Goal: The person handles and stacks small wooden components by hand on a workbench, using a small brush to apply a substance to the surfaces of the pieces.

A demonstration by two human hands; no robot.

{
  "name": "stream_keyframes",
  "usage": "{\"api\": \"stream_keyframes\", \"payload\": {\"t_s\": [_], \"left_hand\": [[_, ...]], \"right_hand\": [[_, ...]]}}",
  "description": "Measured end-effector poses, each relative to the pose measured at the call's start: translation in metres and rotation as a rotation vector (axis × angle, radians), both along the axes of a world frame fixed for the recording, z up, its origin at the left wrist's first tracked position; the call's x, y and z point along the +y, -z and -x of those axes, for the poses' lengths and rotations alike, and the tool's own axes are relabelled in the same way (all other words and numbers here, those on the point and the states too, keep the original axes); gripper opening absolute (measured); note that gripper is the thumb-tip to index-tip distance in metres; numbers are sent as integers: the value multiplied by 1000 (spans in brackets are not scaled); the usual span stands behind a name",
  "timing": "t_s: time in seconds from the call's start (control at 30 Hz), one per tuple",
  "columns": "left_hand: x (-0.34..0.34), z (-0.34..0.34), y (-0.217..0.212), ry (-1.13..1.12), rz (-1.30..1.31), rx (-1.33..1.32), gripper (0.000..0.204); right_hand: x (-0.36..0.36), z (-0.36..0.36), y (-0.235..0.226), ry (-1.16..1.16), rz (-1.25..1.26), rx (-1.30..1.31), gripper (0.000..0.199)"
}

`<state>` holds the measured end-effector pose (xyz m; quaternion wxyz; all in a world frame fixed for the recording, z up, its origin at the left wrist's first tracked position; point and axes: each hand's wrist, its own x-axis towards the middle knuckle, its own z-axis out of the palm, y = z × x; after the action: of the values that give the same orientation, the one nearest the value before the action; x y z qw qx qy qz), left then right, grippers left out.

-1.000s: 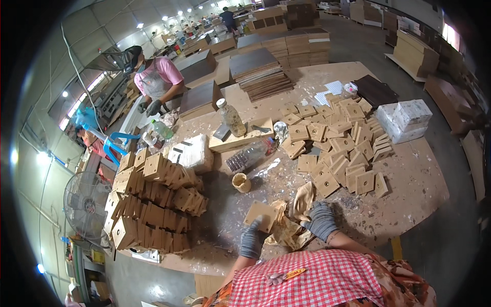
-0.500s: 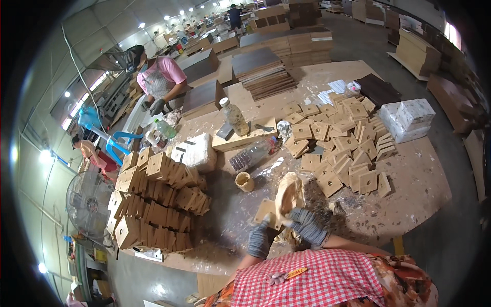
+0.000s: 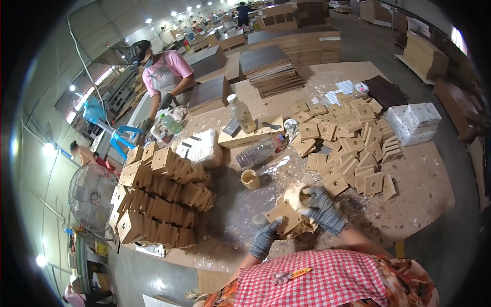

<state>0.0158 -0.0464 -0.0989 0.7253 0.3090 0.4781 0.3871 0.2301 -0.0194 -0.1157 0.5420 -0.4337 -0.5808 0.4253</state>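
Note:
My left hand (image 3: 265, 238), in a grey knit glove, grips a small square wooden block (image 3: 284, 217) with drilled holes by its near edge. My gloved right hand (image 3: 324, 209) is closed on a bunched cream cloth (image 3: 295, 196), which lies against the block's far side. More pale crumpled material shows under the block on the table. To the right lies a loose pile of similar wooden blocks (image 3: 350, 143). Stacked rows of them (image 3: 158, 199) stand on the left. A small tan cup (image 3: 250, 179) is just beyond my hands.
A clear plastic bottle (image 3: 260, 152) lies on the stained worktable (image 3: 419, 194); another bottle (image 3: 241, 113) stands behind it. White wrapped bundles (image 3: 415, 124) sit at the right. Dark panels (image 3: 271, 69) are stacked at the back. A co-worker in pink (image 3: 166, 77) stands far left, beyond a fan (image 3: 92, 199).
My right hand has moved up and right with the cloth, which is now bunched closer to the block. The block has shifted right and its face shows more. The whole view has shifted slightly.

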Motion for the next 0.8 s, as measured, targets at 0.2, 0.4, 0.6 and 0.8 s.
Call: {"api": "stream_keyframes", "payload": {"t_s": [0.2, 0.4, 0.6, 0.8], "left_hand": [[2, -4, -14, 117, 23, 3, 49], [0, -6, -23, 182, 70, 75, 47], [-1, -4, -17, 49, -22, 12, 50], [-5, -3, -28, 300, -46, 57, 57]], "right_hand": [[-2, 6, 1, -144, 337, 85, 33], [6, 0, -6, 22, 231, 154, 35], [-11, -6, -25, -36, -288, -463, 28], [-4, -15, -13, 172, -144, -263, 44]]}}
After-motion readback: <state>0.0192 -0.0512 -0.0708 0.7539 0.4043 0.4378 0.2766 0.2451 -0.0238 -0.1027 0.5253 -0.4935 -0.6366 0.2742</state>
